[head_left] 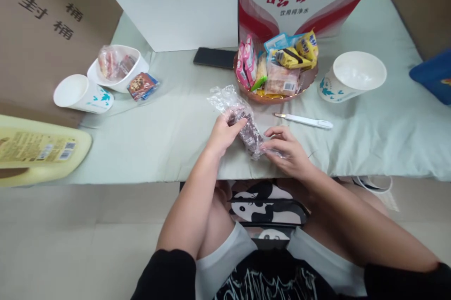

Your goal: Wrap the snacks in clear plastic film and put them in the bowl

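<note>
Between my hands is a dark brown packaged snack (249,134) inside a clear plastic bag (229,96), held just over the near side of the table. My left hand (227,132) grips the snack and bag from the left, thumb on top. At the bag's lower right end, my right hand (286,150) pinches the clear plastic, its other fingers bent. Just beyond lies a white-handled craft knife (306,120). Behind it stands a brown bowl (262,99) full of wrapped snacks (282,77) in pink, yellow and clear wrappers.
A dark phone (214,57) lies left of the bowl. Paper cups (352,77) stand at right and left. A white bowl (139,67) holds wrapped snacks, beside a cookie packet (141,86). Cartons (197,4) line the back; a yellow jug (42,150) lies at left.
</note>
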Available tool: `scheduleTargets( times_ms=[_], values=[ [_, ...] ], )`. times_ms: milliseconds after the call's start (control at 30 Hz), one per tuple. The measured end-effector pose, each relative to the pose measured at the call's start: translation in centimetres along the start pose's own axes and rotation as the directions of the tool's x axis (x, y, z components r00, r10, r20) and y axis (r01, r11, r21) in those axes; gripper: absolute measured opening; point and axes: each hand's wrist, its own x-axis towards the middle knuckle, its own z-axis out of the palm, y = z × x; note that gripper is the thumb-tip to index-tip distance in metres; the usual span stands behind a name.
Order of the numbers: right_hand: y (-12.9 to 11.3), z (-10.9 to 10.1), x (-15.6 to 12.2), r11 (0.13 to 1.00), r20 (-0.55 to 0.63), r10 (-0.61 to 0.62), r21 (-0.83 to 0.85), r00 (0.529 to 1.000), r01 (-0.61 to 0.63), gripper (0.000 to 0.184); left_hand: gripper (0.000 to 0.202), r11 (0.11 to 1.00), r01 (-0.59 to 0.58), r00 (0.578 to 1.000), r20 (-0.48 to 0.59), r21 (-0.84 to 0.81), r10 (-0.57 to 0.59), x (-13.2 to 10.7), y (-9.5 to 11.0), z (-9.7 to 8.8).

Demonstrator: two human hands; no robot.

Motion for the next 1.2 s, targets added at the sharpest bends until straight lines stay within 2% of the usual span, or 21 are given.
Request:
scheduleTargets(
  times_ms=[100, 167, 267, 400, 533, 667, 833, 900, 967, 1033, 1133, 1200],
  values=[
    [0.2, 0.2, 0.4, 0.996, 0.061, -0.088, 0.001, 0.994, 0.088, 0.012, 0.023, 0.982, -0.073, 0.997, 0.032, 0.175, 0.068, 0.2, -0.3, 0.2],
    [0.1, 0.4, 0.7, 0.995, 0.119, -0.104, 0.012, 0.987, 0.103, 0.014, 0.028, 0.967, -0.118, 0.993, 0.047, 0.227, 0.11, 0.3, -0.4, 0.4],
    [0.1, 0.6, 1.0, 0.998, 0.147, -0.062, -0.005, 0.987, 0.063, 0.017, 0.042, 0.969, -0.151, 0.989, 0.03, 0.198, 0.147, 0.4, -0.4, 0.8],
    [-0.1, 0.9, 1.4, 0.998, 0.108, -0.051, -0.025, 0.993, 0.054, 0.02, 0.055, 0.992, -0.107, 0.994, 0.008, 0.068, 0.107, 0.3, -0.3, 0.9],
    [-0.2, 1.2, 1.5, 0.997, 0.093, -0.063, -0.042, 0.994, 0.067, 0.014, 0.037, 0.978, -0.189, 0.981, 0.051, 0.091, 0.185, 0.1, -0.2, 0.7],
    [-0.4, 1.6, 1.7, 0.996, -0.002, -0.08, -0.048, 0.997, 0.079, 0.01, 0.025, 0.946, -0.267, 0.964, 0.07, 0.186, 0.258, -0.1, -0.1, 0.8],
    [-0.5, 2.3, 2.2, 0.995, -0.071, 0.051, -0.08, 0.996, -0.056, 0.008, 0.047, 0.939, -0.285, 0.958, 0.088, 0.19, 0.273, -0.6, 0.3, 1.2],
    [-0.2, 2.7, 2.3, 0.984, -0.123, 0.154, -0.075, 0.98, -0.164, 0.008, 0.042, 0.923, -0.311, 0.949, 0.129, 0.224, 0.288, -0.7, 0.5, 1.1],
    [0.1, 3.1, 2.4, 0.961, -0.198, 0.251, -0.064, 0.948, -0.268, 0.018, 0.028, 0.889, -0.365, 0.926, 0.208, 0.277, 0.315, -0.7, 0.5, 0.7],
    [0.5, 3.3, 2.5, 0.949, -0.27, 0.285, -0.053, 0.92, -0.31, 0.034, 0.02, 0.833, -0.439, 0.888, 0.305, 0.336, 0.345, -0.6, 0.4, 0.2],
    [0.8, 3.3, 2.7, 0.959, -0.306, 0.241, -0.073, 0.921, -0.275, 0.063, 0.021, 0.713, -0.551, 0.819, 0.443, 0.433, 0.365, -0.5, 0.0, -0.5],
    [0.9, 3.1, 2.9, 0.97, -0.277, 0.187, -0.101, 0.943, -0.222, 0.068, 0.027, 0.622, -0.6, 0.791, 0.491, 0.503, 0.365, -0.6, -0.5, -0.6]
  ],
)
